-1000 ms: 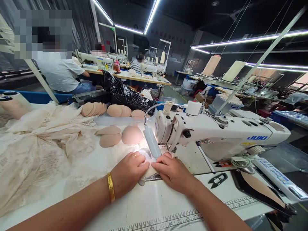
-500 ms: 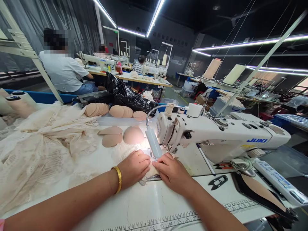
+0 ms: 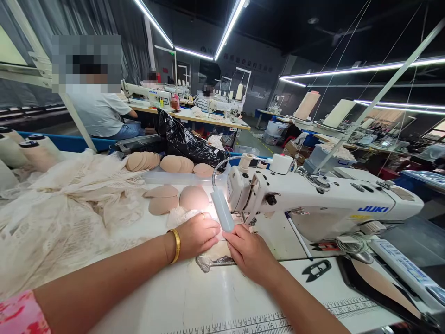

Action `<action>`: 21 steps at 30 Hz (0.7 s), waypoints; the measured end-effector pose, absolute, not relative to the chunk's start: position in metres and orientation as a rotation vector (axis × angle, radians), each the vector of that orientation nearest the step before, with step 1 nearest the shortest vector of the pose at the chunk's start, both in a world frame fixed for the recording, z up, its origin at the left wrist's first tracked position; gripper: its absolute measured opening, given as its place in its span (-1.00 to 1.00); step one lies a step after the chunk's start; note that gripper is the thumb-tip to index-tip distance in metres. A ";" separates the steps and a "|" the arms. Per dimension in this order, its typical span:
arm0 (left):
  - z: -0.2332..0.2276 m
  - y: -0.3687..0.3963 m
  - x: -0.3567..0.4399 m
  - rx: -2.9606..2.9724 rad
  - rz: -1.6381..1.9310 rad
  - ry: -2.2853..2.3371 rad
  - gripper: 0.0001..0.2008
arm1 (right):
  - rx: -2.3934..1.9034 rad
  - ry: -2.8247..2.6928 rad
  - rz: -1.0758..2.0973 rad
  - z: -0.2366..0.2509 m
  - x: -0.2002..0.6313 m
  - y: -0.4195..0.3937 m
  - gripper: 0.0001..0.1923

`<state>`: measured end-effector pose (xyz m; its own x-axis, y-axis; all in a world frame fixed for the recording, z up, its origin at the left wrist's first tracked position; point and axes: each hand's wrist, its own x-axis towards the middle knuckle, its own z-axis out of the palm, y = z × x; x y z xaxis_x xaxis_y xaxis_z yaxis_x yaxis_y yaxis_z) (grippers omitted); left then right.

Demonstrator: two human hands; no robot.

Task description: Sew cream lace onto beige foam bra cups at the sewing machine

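Cream lace fabric point(image 3: 182, 216) lies bunched beside the needle area of the white JUKI sewing machine point(image 3: 313, 199), under a lit gooseneck lamp point(image 3: 223, 211). My left hand point(image 3: 198, 235), with a gold bangle at the wrist, has its fingers curled down on this fabric, left of the lamp. Opposite it, my right hand point(image 3: 251, 248) pinches at the fabric's right side, thumb and index close to the lamp's tip. Another cream part of the fabric point(image 3: 216, 252) shows below and between the hands. Both sets of fingertips and the needle are partly hidden.
Beige foam cups point(image 3: 193, 198) lie behind the left hand, with stacks in a clear tray point(image 3: 167, 178). A lace pile point(image 3: 79, 208) covers the left. Thread snips point(image 3: 316, 270) and a white pen point(image 3: 298, 235) lie right. A co-worker point(image 3: 99, 111) sits beyond.
My left hand has shifted slightly forward and right, and more fabric shows below it. My right hand stays almost in place. The head view has tilted a little.
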<state>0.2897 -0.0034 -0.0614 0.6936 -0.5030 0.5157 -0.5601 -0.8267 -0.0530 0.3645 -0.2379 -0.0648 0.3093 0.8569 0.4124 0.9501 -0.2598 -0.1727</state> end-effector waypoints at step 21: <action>-0.061 -0.007 0.282 2.875 0.748 -0.912 -0.69 | -2.178 -1.649 -0.250 -0.066 0.368 -0.245 -0.63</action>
<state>0.2823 -0.0067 -0.0606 0.7119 -0.5346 0.4554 -0.5510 -0.8272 -0.1098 0.3679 -0.2452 -0.0665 0.2899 0.8818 0.3720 0.9524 -0.2277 -0.2025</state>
